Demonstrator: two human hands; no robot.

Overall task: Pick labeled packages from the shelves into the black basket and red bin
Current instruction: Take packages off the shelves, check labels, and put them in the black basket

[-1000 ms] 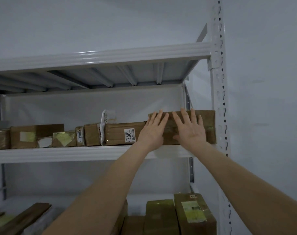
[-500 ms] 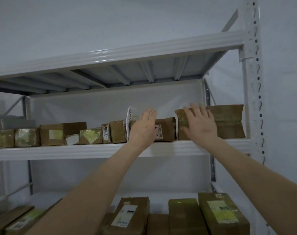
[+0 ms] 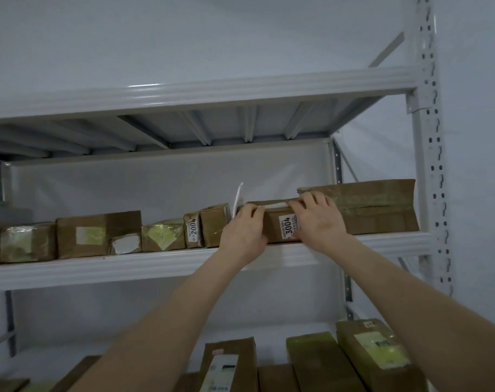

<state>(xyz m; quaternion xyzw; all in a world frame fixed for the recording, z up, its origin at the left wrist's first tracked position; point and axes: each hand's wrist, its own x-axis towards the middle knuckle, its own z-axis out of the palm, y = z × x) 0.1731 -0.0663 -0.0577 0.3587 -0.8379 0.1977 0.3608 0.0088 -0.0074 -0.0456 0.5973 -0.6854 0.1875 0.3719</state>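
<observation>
Gripping the brown, 3004-labelled package (image 3: 276, 232) are left hand (image 3: 245, 236) and right hand (image 3: 318, 222).

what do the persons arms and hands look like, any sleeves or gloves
The left hand and right hand wear no gloves, and no watch, ring or bracelet is visible. The arms show no sleeves as far as the frame reaches.

A white label (image 3: 288, 227) on the brown package (image 3: 277, 226) at centre frame reads "3004". Left of it, a narrow package (image 3: 193, 231) bears "2006"; the last digit is blurred.
</observation>
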